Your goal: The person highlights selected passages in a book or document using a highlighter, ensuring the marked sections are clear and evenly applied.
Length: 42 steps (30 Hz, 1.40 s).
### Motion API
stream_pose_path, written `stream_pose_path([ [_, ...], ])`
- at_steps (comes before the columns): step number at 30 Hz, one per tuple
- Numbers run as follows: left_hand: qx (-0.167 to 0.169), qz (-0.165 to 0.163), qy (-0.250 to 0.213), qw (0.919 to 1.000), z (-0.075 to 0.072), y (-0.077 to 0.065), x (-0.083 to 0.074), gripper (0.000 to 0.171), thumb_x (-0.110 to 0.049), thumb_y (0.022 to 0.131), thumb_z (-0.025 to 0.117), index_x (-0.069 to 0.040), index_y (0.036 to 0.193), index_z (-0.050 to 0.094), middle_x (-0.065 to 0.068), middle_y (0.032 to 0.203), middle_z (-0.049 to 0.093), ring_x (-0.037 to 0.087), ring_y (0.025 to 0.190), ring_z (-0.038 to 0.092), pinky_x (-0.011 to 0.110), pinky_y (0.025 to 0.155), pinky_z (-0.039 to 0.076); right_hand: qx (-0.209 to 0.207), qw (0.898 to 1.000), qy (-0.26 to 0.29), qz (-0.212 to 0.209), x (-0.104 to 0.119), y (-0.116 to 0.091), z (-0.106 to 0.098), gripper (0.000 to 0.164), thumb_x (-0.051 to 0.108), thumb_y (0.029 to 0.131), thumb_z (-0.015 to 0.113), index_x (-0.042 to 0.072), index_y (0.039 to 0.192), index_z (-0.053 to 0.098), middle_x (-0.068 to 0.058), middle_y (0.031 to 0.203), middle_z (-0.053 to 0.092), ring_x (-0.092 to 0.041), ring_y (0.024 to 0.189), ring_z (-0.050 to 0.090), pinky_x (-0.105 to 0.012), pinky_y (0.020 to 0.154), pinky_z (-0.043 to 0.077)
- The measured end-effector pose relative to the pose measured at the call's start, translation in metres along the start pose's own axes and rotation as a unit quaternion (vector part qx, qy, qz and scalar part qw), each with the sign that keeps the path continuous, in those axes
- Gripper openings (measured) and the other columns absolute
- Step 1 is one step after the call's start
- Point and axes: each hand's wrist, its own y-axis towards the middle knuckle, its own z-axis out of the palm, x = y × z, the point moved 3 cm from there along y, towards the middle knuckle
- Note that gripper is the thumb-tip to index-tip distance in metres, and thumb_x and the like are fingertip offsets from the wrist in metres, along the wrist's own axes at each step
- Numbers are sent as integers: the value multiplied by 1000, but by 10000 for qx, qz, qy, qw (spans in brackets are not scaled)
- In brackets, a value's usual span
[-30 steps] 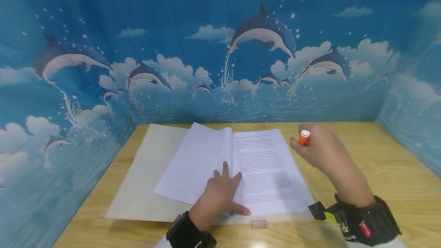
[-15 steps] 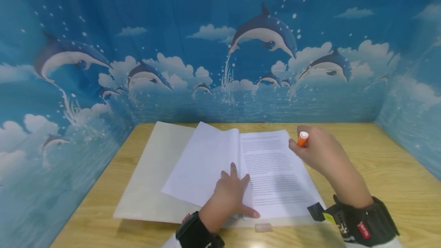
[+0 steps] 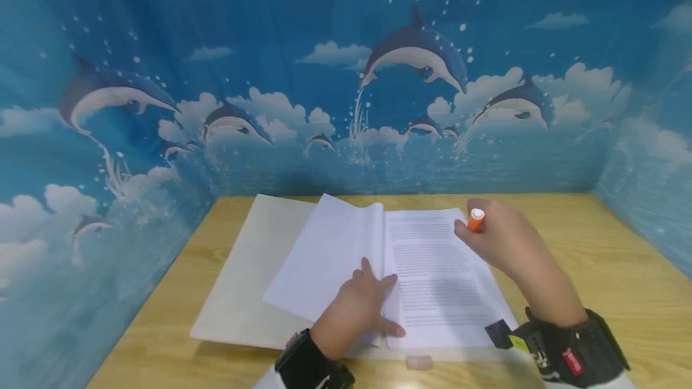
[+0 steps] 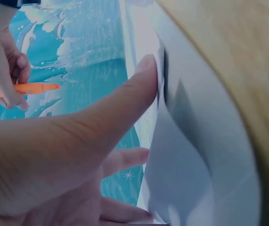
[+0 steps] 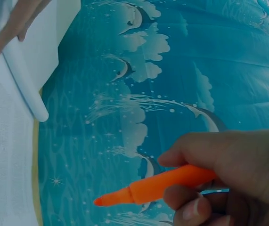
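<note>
An orange highlighter [image 5: 158, 186], uncapped with its orange tip showing, is held in my right hand [image 3: 505, 236] between curled fingers and thumb. That hand is raised by the right edge of a printed page [image 3: 432, 269]. My left hand [image 3: 362, 302] lies with spread fingers on the fold of the open booklet, its thumb at the printed page's lower inner corner. The turned-over blank sheet [image 3: 330, 251] slants to the left of the fold. In the left wrist view, the left thumb [image 4: 134, 87] presses the paper edge, where sheets bulge up.
Beneath the sheets, the pale cover [image 3: 243, 293] spreads to the left on the wooden table [image 3: 611, 245]. A small translucent, pinkish block [image 3: 419, 362] sits by the booklet's front edge. A dolphin-print curtain [image 3: 303, 155] encloses the back and sides.
The booklet has slid to the right under my left hand, which shifted right with it at first. My right hand stays nearly in place with the highlighter.
</note>
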Motion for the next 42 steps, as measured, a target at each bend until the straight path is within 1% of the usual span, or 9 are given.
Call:
stream_pose_path([
  [3, -68, 60, -53, 9999, 1, 1, 3, 109, -62, 49, 77, -20, 142, 40, 31, 148, 30, 42, 128, 38, 50, 100, 45, -85, 9997, 219, -108, 1, 5, 9, 23, 16, 82, 63, 7, 66, 50, -4, 51, 43, -18, 46, 42, -30, 44, 36],
  [5, -131, 95, 139, 9998, 1, 1, 4, 112, -65, 47, 76, -18, 142, 40, 30, 141, 39, 38, 121, 44, 47, 95, 48, -102, 9985, 509, -157, 1, 9, 17, 23, 16, 83, 63, 7, 67, 49, -4, 50, 43, -18, 45, 42, -30, 44, 37],
  [10, -5, -85, 621, 9980, 2, 3, 1, 112, -72, 43, 74, -24, 140, 43, 21, 122, 50, 27, 101, 48, 39, 84, 50, 17, 9906, 1366, -118, -3, 21, 44, 24, 19, 85, 64, 6, 70, 51, -6, 53, 55, -16, 44, 51, -26, 42, 47],
  [15, 18, -94, 1124, 9936, 4, 3, -5, 113, -78, 42, 68, -27, 139, 43, 21, 121, 53, 28, 103, 51, 37, 83, 52, 84, 9819, 1890, 122, -8, 35, 71, 25, 20, 86, 62, 5, 71, 50, -9, 55, 61, -18, 42, 55, -28, 41, 51],
  [21, 5, 3, 1276, 9918, 8, 5, -6, 113, -81, 40, 66, -32, 139, 42, 19, 123, 56, 27, 106, 52, 38, 83, 52, 130, 9715, 2325, 450, -9, 53, 97, 26, 20, 86, 60, 4, 69, 48, -9, 52, 61, -22, 39, 56, -31, 40, 49],
  [25, 53, -17, 1321, 9912, 8, 7, -7, 114, -82, 39, 64, -35, 140, 40, 18, 125, 55, 26, 108, 51, 37, 86, 51, 161, 9689, 2398, 594, -9, 61, 111, 22, 18, 84, 59, 4, 70, 49, -9, 51, 61, -20, 38, 55, -31, 39, 48],
  [29, -44, -50, 1606, 9870, 7, 10, -5, 115, -85, 38, 62, -35, 140, 39, 17, 122, 57, 25, 107, 52, 35, 84, 52, 210, 9692, 2310, 831, -9, 64, 123, 20, 18, 80, 62, 6, 71, 50, -5, 49, 59, -18, 39, 55, -30, 41, 47],
  [35, -106, -77, 1824, 9831, 5, 15, 1, 116, -86, 39, 59, -35, 141, 39, 16, 120, 57, 24, 107, 52, 34, 85, 52, 217, 9712, 2156, 994, -9, 71, 138, 23, 16, 76, 66, 7, 64, 48, -1, 45, 52, -16, 40, 53, -30, 46, 45],
  [42, -196, -48, 1797, 9835, 2, 15, 2, 116, -84, 39, 61, -33, 141, 40, 17, 121, 58, 25, 109, 52, 35, 85, 52, -6, 9776, 1948, 795, -9, 72, 147, 34, 14, 73, 68, 11, 57, 38, 2, 47, 40, -13, 42, 47, -27, 43, 36],
])
